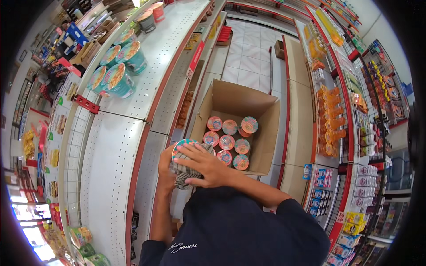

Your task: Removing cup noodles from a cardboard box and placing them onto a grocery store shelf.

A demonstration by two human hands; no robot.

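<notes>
My left hand (164, 172) grips a round noodle cup (181, 145) with a teal rim and a pink and orange lid, held at chest height. My right hand (207, 165) lies over the cup with a grey striped cloth (183, 176) bunched under its fingers and pressed against the cup's side. Just beyond my hands, an open cardboard box (237, 101) stands on the floor, with several similar cups (229, 142) packed lid-up in it.
A white perforated shelf (113, 146) runs along my left, with several teal noodle cups (119, 79) lying on it further up. To the right, racks hold orange bottles (330, 116) and small packets. A tiled aisle (248, 57) stretches ahead, with a small box on it.
</notes>
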